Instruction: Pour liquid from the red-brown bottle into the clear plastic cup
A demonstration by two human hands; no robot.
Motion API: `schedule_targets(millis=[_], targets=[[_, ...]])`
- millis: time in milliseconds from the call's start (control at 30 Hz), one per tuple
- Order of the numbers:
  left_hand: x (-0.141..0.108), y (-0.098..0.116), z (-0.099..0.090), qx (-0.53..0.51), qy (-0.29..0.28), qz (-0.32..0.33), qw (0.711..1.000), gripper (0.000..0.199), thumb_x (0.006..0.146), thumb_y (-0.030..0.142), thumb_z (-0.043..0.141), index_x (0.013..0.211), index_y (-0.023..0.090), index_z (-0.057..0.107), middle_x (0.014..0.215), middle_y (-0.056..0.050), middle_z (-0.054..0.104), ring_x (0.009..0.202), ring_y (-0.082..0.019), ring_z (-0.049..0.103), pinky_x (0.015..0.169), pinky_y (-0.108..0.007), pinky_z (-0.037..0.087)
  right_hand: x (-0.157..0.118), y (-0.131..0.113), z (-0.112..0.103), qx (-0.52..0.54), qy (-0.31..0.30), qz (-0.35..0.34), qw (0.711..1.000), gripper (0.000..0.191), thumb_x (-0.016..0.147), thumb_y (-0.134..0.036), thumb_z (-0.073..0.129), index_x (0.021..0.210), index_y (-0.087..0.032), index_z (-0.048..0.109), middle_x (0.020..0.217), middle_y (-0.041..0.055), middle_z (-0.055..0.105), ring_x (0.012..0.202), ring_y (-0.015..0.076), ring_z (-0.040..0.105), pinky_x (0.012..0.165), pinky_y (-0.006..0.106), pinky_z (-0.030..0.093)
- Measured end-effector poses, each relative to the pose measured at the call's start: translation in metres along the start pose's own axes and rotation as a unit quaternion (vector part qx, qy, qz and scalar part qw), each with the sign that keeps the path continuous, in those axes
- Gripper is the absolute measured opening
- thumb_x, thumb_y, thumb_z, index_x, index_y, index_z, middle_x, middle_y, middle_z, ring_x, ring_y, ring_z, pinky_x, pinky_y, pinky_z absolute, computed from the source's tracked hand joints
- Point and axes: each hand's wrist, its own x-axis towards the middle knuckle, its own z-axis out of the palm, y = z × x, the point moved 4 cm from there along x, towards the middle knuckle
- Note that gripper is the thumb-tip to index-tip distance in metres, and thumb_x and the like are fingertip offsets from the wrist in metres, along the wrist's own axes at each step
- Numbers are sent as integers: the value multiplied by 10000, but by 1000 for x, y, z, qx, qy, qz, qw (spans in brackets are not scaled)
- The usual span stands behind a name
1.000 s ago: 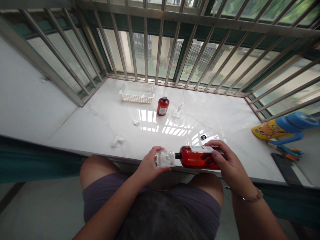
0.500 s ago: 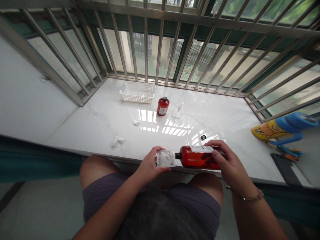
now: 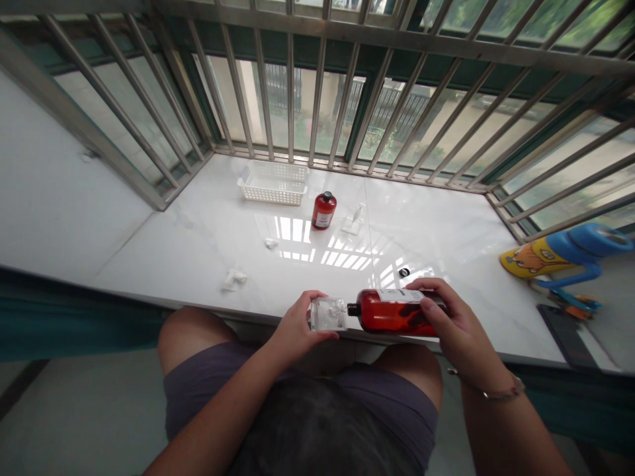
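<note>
My left hand (image 3: 301, 326) is wrapped round a clear square glass container (image 3: 328, 315) near the front edge of the white sill. In my right hand (image 3: 449, 317) lies a large red bottle (image 3: 394, 314) with a white label, tipped on its side. Its uncapped black neck points left, right at the mouth of the glass container. Whether liquid is flowing is too small to tell. A small black ring-like cap (image 3: 403, 272) rests on the sill above the large bottle. Farther back stands a smaller red bottle (image 3: 324, 211) with its dark cap on.
A white perforated basket (image 3: 274, 185) sits at the back. Clear plastic packaging (image 3: 353, 220) and crumpled white scraps (image 3: 234, 279) lie about. At right are a blue and yellow flask (image 3: 538, 254) and a dark phone (image 3: 565, 334). Metal bars (image 3: 320, 99) border the sill.
</note>
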Motion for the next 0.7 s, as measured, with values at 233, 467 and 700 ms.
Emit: schedule_targets(millis=[233,467,700], targets=[[1,-4,-1,7,-3,2,1000,815,646,309,1038,1323,268,585,1309,-78,705,1093,-289,748,941,-401,630,-1,-3,2,4,3,6,1000,401,1021,-624,625,1235,-288,666,926,33,755,829,206,737,723,278,581],[1,-6,0,7,-3,3,1000,820,642,312,1041,1321,267,583,1296,-75,711,1079,-284,749,948,-402,631,-1,-3,1,-1,7,0,1000,401,1020,-630,626,1219,-285,676,944,38,750,848,211,744,719,281,594],[1,-8,-1,17,0,3,1000,825,644,317,1040,1329,266,582,1291,-76,712,1075,-282,745,954,-402,627,3,4,-2,-5,-8,-7,1000,403,1022,-622,636,1227,-277,675,946,44,753,834,217,756,708,288,610]])
